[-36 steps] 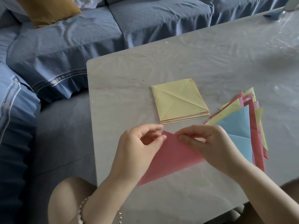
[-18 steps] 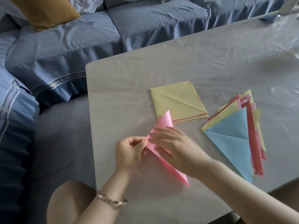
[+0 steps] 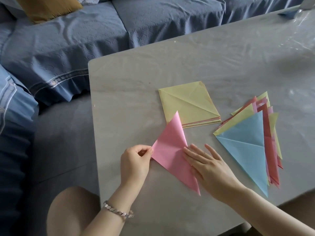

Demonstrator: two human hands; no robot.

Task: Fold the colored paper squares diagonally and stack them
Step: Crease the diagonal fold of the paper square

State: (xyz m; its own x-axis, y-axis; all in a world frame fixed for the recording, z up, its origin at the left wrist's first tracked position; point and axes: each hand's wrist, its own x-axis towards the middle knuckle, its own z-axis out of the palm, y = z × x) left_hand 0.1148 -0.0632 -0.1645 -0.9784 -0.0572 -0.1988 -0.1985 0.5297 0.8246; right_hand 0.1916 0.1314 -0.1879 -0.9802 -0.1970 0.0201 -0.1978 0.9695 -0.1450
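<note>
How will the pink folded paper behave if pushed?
Probably floppy: the pink folded paper seems to lift at its upper tip, beyond the pressing right hand. Likely light and slides easily on the glossy table; the left hand pinches a corner.

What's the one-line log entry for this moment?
left hand pinches pink paper corner | right hand presses pink paper | step: folding

I see the pink sheet (image 3: 170, 150) in front, plain, no print. Square stack (image 3: 185, 103): pale yellow on top, thin pink and red lines at its edge. Folded pile (image 3: 268, 126): light blue triangle (image 3: 247, 150) on top, with yellow, pink and red showing under it. Table (image 3: 136, 82) pale grey, faint marble veining, glossy sheen. Sofa cover (image 3: 85, 34) slate blue with a fine embossed pattern; cushion (image 3: 47, 7) mustard. Bracelet (image 3: 117, 212) silver. Denim (image 3: 12, 101) at left mid-blue with pale stitching
</note>
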